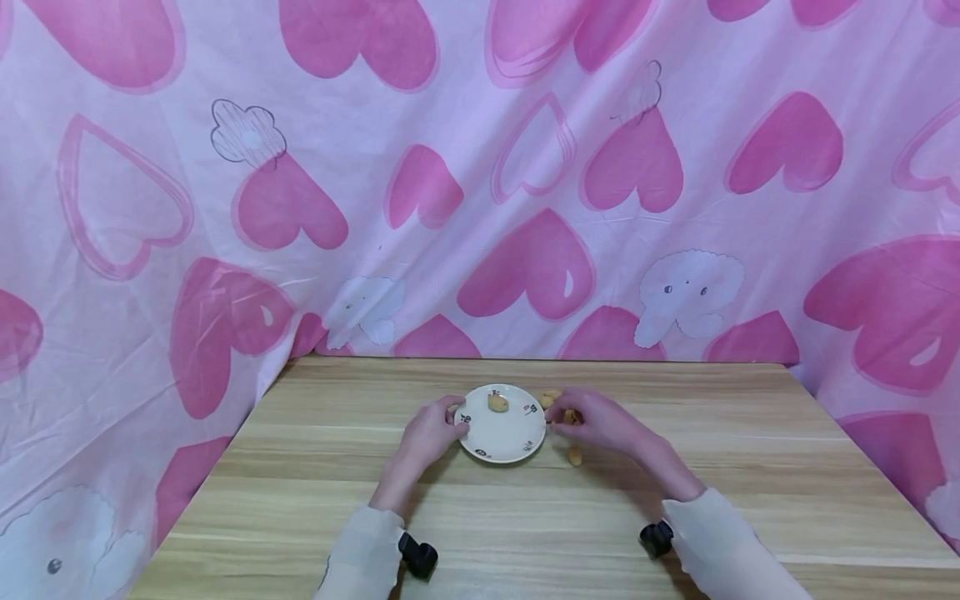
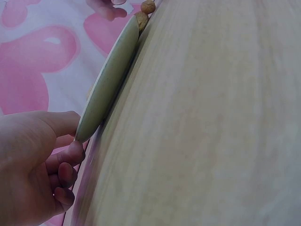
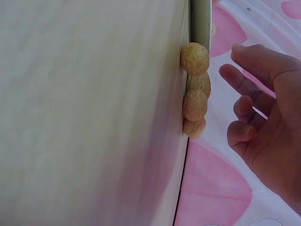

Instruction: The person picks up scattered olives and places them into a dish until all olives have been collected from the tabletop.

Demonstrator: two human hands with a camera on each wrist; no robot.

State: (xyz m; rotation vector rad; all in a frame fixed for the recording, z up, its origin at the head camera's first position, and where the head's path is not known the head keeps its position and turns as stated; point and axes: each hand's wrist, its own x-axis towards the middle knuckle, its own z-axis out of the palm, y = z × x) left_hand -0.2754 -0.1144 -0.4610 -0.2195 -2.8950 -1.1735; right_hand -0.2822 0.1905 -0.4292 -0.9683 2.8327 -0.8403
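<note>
A round white plate (image 1: 501,437) with small printed designs lies on the table, one tan, wrinkled nut like a walnut (image 1: 498,403) near its far edge. My left hand (image 1: 433,429) pinches the plate's left rim between thumb and fingers; in the left wrist view the plate (image 2: 106,82) shows edge-on. Beyond the opposite rim, my right hand (image 1: 596,419) hovers over several more of these walnuts (image 3: 195,104). In the right wrist view, the thumb and fingertips (image 3: 238,51) stand apart with nothing between them. From the head view this hand partly hides the group.
The wood-grain table (image 1: 480,533) extends around the plate. One walnut (image 1: 575,456) lies a little nearer to me than the others. Behind the table's far edge hangs a pink cloth (image 1: 480,250) with hearts. Black wrist cameras (image 1: 417,557) sit on both sleeves.
</note>
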